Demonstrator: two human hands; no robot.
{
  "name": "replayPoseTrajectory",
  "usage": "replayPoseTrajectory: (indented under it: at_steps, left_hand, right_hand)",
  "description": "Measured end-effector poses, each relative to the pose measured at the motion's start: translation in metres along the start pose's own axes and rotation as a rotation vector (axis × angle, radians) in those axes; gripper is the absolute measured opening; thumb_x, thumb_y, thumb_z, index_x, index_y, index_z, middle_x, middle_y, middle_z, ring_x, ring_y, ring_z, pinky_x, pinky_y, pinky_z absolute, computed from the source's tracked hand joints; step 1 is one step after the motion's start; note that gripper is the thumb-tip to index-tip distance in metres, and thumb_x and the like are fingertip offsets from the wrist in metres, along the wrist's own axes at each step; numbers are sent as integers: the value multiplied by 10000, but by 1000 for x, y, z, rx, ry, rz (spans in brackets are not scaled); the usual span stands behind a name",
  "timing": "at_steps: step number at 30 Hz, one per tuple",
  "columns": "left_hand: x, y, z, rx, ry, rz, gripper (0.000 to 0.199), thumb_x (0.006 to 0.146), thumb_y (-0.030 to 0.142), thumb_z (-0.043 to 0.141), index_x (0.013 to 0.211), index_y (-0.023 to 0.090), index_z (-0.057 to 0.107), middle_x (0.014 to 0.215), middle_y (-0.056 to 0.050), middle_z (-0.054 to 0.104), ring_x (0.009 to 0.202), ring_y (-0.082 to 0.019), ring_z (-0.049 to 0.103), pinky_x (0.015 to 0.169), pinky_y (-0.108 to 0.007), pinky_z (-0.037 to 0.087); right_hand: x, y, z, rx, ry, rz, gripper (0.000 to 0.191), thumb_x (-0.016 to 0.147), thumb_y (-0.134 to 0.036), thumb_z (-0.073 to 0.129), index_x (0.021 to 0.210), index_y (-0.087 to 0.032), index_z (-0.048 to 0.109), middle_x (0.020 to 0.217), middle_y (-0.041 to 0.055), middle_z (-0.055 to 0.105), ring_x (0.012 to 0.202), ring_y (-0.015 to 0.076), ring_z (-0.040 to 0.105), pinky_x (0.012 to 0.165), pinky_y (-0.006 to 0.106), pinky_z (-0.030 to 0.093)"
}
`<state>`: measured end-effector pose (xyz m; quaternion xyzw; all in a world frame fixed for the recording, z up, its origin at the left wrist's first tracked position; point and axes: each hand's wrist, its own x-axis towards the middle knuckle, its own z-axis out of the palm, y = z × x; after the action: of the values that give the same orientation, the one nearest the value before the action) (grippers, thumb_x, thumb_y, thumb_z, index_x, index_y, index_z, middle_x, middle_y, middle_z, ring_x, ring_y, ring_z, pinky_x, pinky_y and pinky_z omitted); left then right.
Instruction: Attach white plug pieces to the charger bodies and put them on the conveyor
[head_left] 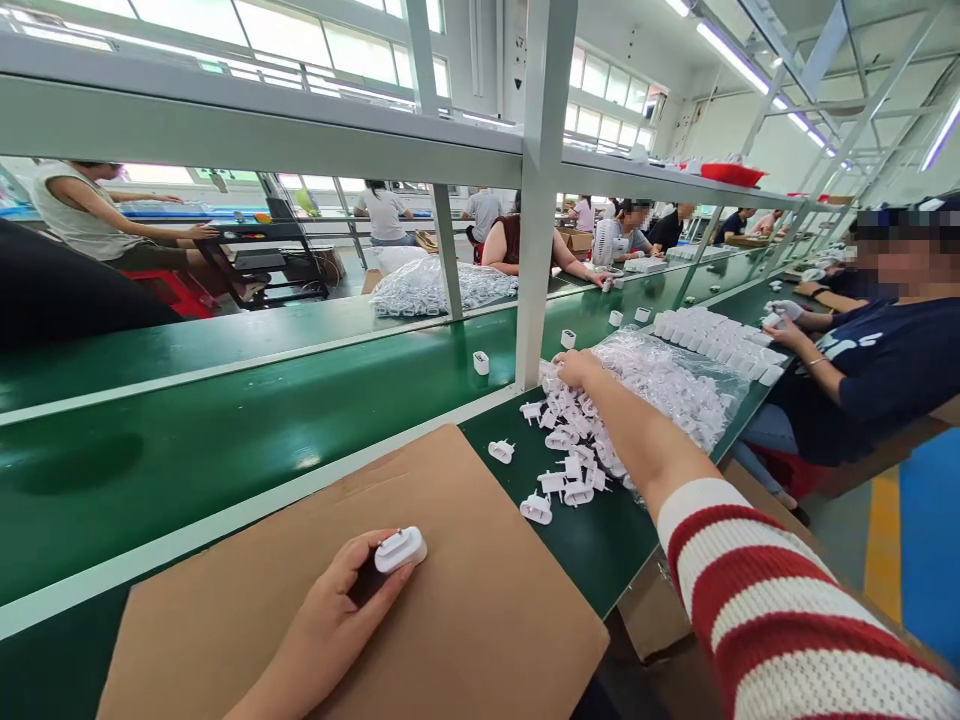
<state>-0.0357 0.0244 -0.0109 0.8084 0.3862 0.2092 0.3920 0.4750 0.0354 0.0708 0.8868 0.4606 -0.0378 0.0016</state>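
Observation:
My left hand point(341, 600) is over the cardboard sheet point(465, 640), its thumb and fingers closed round a white plug adapter point(400, 550) with its pins facing up. Stretched out to the far edge of the pile, my right hand point(576, 368) has its fingers bent down at the white plug pieces point(574, 420); whether it grips one cannot be made out. A single plug piece point(501, 452) lies apart on the green table, left of the pile. Behind the pile spreads a clear plastic bag point(675, 385) full of white parts.
White units point(481, 363) stand on the green conveyor point(360, 385) beyond the table. A grey post point(534, 200) rises beside my right hand. Rows of white blocks point(712, 335) lie near a seated person point(892, 350) at the right.

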Motion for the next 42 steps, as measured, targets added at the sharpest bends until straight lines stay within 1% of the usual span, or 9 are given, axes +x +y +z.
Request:
replayPoseTrajectory:
  at_steps: [7, 12, 17, 22, 26, 33, 37, 39, 42]
  left_hand:
    - [-4, 21, 1, -53, 13, 33, 521, 920, 632, 665, 1268, 245, 646, 1312, -97, 710, 1171, -295, 697, 1069, -441, 552]
    - [-3, 17, 5, -108, 13, 7, 545, 911, 632, 681, 1281, 235, 631, 1345, -100, 684, 1218, -284, 663, 1108, -439, 510]
    - [-2, 17, 13, -133, 101, -9, 588, 866, 653, 719, 1272, 234, 647, 1327, -94, 698, 1190, -282, 674, 1059, -415, 532]
    - [2, 36, 5, -202, 53, -132, 633, 807, 671, 776, 1236, 214, 687, 1209, -98, 754, 1120, -300, 705, 1014, -422, 548]
    - [44, 42, -17, -360, 70, -276, 682, 716, 621, 857, 1211, 174, 716, 1262, -132, 751, 1125, -323, 713, 960, -399, 563]
    - [178, 19, -54, -19, 591, -352, 387, 731, 356, 797, 1029, 137, 680, 1080, -106, 753, 1055, -317, 700, 926, -425, 544]
    - [197, 10, -63, 51, 620, -361, 406, 727, 381, 804, 972, 103, 637, 1088, -95, 715, 1180, -386, 636, 992, -513, 493]
    - [195, 10, -60, 93, 693, -367, 539, 802, 473, 761, 1092, 42, 618, 1350, -161, 624, 1380, -459, 479, 1043, -580, 420]
    - [203, 16, -43, 232, 837, -202, 689, 945, 502, 626, 1380, -15, 492, 1704, -221, 200, 1576, -479, 71, 1140, -655, 225]
  right_hand:
    - [-34, -7, -16, -8, -13, 46, 403, 1012, -389, 664, 1367, -201, 627, 1421, 117, 622, 1266, 286, 627, 1070, 535, 541]
    - [-84, -35, -24, 26, 124, -10, 490, 1034, -210, 431, 1502, -129, 549, 1558, 222, 515, 1440, 390, 463, 1153, 505, 409]
    - [-150, -88, 9, 129, 76, -257, 397, 1038, -264, 439, 1343, -317, 688, 1407, 42, 685, 1260, 240, 626, 982, 322, 495]
    - [-166, -120, 42, 222, 26, -246, 279, 942, -158, 564, 1132, -161, 768, 1204, 169, 741, 1130, 308, 694, 884, 366, 510]
    - [-169, -118, 46, 373, 22, -307, 202, 922, -193, 624, 1067, -190, 765, 1168, 122, 740, 1062, 272, 704, 798, 328, 490]
    - [-174, -115, 53, 662, -2, -432, 181, 799, -264, 819, 902, -227, 676, 1023, -11, 727, 835, 131, 668, 668, 230, 438]
    - [-169, -113, 57, 793, 25, -444, 266, 839, -295, 765, 1074, -253, 647, 915, -42, 698, 782, 137, 640, 659, 241, 434]
    - [-169, -113, 58, 838, 65, -459, 335, 843, -236, 713, 1170, -261, 646, 895, -42, 672, 764, 142, 622, 665, 251, 431]
    - [-173, -116, 60, 750, 84, -524, 347, 763, -63, 620, 1039, -245, 725, 923, -14, 634, 721, 139, 584, 621, 260, 395]
